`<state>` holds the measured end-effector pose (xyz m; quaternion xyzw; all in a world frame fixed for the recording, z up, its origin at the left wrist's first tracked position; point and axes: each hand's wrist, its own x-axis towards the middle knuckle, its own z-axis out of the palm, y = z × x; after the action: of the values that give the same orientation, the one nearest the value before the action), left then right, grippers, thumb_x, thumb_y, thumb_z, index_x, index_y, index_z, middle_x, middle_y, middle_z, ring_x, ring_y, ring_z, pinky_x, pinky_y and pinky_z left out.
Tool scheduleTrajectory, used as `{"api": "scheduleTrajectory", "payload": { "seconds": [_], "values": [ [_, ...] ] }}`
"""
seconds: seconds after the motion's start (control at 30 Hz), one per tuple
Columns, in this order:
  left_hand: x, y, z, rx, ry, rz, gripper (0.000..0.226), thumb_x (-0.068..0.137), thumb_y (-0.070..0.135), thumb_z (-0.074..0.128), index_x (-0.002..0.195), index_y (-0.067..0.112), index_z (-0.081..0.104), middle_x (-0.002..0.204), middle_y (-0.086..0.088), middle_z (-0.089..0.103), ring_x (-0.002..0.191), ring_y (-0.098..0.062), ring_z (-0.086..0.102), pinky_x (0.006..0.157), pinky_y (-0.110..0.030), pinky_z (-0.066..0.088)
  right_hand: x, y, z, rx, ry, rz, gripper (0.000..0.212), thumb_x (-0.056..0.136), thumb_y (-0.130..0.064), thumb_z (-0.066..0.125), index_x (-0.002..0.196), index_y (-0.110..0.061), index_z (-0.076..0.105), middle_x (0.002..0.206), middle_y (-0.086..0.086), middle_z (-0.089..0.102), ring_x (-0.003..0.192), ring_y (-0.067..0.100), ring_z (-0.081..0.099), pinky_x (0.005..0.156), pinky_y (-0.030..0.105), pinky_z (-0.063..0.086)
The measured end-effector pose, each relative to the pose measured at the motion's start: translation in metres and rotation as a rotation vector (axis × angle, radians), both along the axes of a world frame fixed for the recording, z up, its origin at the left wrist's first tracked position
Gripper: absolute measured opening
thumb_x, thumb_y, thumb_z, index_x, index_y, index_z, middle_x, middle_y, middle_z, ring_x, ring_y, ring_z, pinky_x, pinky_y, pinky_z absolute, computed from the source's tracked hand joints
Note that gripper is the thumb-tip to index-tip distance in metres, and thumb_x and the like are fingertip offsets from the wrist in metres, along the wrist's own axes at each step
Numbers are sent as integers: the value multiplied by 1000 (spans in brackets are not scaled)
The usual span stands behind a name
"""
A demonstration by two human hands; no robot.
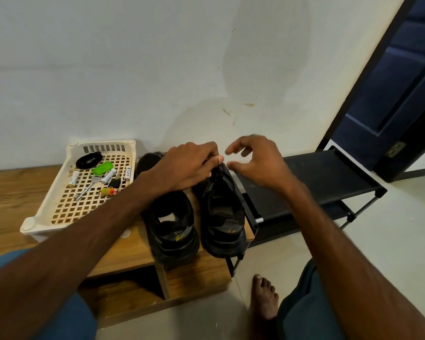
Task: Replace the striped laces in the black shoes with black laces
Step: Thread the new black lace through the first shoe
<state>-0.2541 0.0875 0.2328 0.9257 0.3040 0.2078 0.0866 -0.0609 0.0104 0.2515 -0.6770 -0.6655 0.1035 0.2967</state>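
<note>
Forearms are reaching out over blue-trousered knees toward a wooden tabletop (10, 192). Two black chunky-soled shoes (172, 224) are standing on it side by side, heels toward the person, toes toward the wall, long axes running straight away from the camera. Left hand (189, 165) is crossing over to the right-side shoe (221, 212), its grip pinching the far end of the upper; lace or tongue, cannot tell. Right hand (260, 163) is hovering just beside it on the right, grip apart, fingers loosely curled, holding nothing. Coiled black lace (88, 160) is lying in a cream perforated plastic basket (32, 224), left of the shoes, well apart from both hands, nearer the left. Judgement: fetching it is calling for a leftward reach, across the shoes' axis.
</note>
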Motion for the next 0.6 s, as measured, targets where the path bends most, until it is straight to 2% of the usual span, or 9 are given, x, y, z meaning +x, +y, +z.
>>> {"api": "scheduleTrajectory", "payload": {
  "seconds": [0.07, 0.13, 0.2, 0.3, 0.37, 0.43, 0.5, 0.6],
  "values": [
    [-1, 1, 1, -125, -82, -19, 26, 106, 44, 45, 103, 26, 63, 73, 12, 70, 68, -2, 62, 66, -32, 49, -3, -4, -6, -98, 67, 103, 24, 79, -31, 88, 98, -26, 75, 93, -13, 73, 83, -1, 66, 69, 10, 52],
    [-1, 0, 3, -219, -122, -55, 31, 106, 42, 46, 93, 24, 68, 74, 8, 70, 69, -11, 64, 66, -36, 50, -9, -4, -10, -65, 103, 128, 19, 79, -29, 88, 93, -23, 77, 83, -13, 73, 76, -6, 66, 64, 6, 48],
    [1, 0, 4, -260, -142, -68, 36, 107, 40, 46, 87, 24, 71, 75, 6, 70, 69, -13, 64, 65, -34, 49, -12, -2, -10, -23, 150, 144, 9, 83, -23, 86, 88, -18, 80, 76, -13, 72, 69, -8, 66, 62, 5, 46],
    [-1, 1, 5, -370, -217, -49, 41, 108, 40, 44, 79, 28, 71, 71, 11, 71, 58, 0, 63, 60, -15, 44, -10, -1, -5, -30, 204, 161, 6, 88, -22, 81, 87, -16, 81, 78, -9, 76, 75, 0, 71, 69, 12, 51],
    [-3, 2, 4, -446, -212, -20, 49, 108, 44, 40, 77, 22, 72, 70, 9, 72, 51, -3, 58, 56, -13, 44, -6, -3, -2, -21, 292, 145, 7, 90, -20, 77, 90, -14, 81, 84, -5, 77, 83, 6, 73, 77, 17, 54],
    [-3, 4, 3, -524, -189, 4, 52, 108, 44, 39, 81, 15, 72, 71, 4, 74, 50, -9, 58, 52, -15, 45, -6, -4, 1, -47, 458, 119, 12, 94, -17, 70, 92, -9, 79, 90, 1, 78, 89, 11, 73, 76, 17, 52],
    [-3, 6, 1, -576, -153, 24, 41, 107, 39, 46, 87, 13, 71, 70, 2, 73, 50, -9, 58, 50, -19, 46, -10, -6, 6, -110, 678, 115, 20, 97, -18, 60, 88, -6, 74, 93, 6, 76, 91, 17, 71, 78, 24, 50],
    [-4, 9, -3, -534, -78, 30, 17, 100, 30, 62, 96, 16, 71, 63, 9, 69, 48, 3, 57, 54, -15, 42, -8, -10, 17, -34, 1114, 208, 22, 95, -28, 54, 77, -16, 58, 74, 6, 64, 77, 22, 63, 80, 39, 49]
  ]
}}
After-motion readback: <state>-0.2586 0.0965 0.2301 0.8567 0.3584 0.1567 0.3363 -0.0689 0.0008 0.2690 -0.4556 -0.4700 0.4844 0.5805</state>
